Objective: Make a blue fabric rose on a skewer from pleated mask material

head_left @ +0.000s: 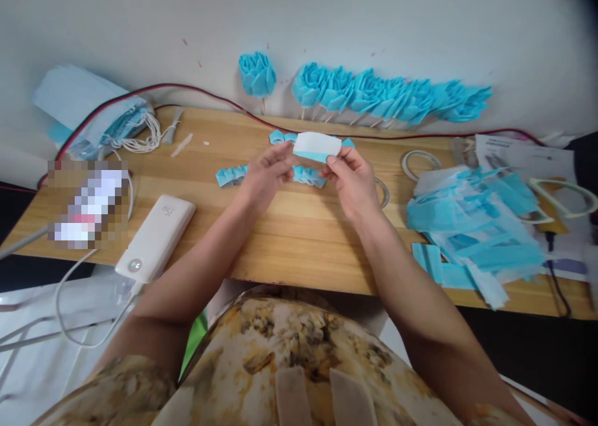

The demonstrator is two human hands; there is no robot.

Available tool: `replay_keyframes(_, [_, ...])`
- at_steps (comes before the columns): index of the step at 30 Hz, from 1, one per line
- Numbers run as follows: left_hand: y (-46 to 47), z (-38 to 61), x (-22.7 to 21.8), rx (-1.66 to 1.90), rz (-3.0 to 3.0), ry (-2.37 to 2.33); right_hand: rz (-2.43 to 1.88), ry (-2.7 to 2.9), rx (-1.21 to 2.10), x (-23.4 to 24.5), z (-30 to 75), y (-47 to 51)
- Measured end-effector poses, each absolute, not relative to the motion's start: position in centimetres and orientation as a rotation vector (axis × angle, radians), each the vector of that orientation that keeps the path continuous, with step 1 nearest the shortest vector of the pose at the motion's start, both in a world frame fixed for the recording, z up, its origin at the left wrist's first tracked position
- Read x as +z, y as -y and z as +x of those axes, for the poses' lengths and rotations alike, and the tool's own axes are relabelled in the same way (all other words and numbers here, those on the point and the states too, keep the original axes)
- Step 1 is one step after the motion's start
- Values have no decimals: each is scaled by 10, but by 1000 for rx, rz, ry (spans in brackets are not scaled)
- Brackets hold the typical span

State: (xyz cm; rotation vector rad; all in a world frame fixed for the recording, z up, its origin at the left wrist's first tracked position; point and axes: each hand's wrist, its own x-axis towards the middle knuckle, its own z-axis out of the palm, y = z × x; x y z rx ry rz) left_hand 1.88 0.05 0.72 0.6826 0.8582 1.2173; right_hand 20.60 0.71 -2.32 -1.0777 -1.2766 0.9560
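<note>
Between the thumb and fingers of my right hand [354, 180] is the lower right corner of a small fabric piece [317, 144], white above with a light blue strip along its bottom. My left hand [267, 175] is close to the piece's left edge, its fingers loosely bent and apart; whether a fingertip touches the edge I cannot tell. Folded blue petals [231, 175] lie in a row left of my left hand. More petals [309, 176] sit on the table between my hands, and others [278, 137] lie behind, partly covered by the held piece.
Blue fabric flowers [364, 93] on sticks lean along the wall. A heap of blue and white fabric [476, 220], a tape roll [420, 163] and scissors [565, 195] lie right. On the left are a white power bank [156, 236], a phone [88, 205] and bagged masks [88, 102]. A red-black cable [200, 89] crosses behind.
</note>
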Motion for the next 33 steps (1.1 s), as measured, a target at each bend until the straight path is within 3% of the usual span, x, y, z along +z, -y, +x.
replay_keyframes(4, [12, 34, 6, 1082, 746, -844, -1065, 1242, 1028, -22, 203, -3])
replay_keyframes(18, [4, 19, 13, 1221, 627, -845, -1027, 1392, 1149, -13, 188, 8])
replay_keyframes(26, [9, 30, 6, 1069, 644, -789, -1077, 1270, 1134, -6, 189, 10])
replay_keyframes(33, [3, 21, 7, 1299, 816, -969, -1023, 1270, 1146, -11, 188, 8])
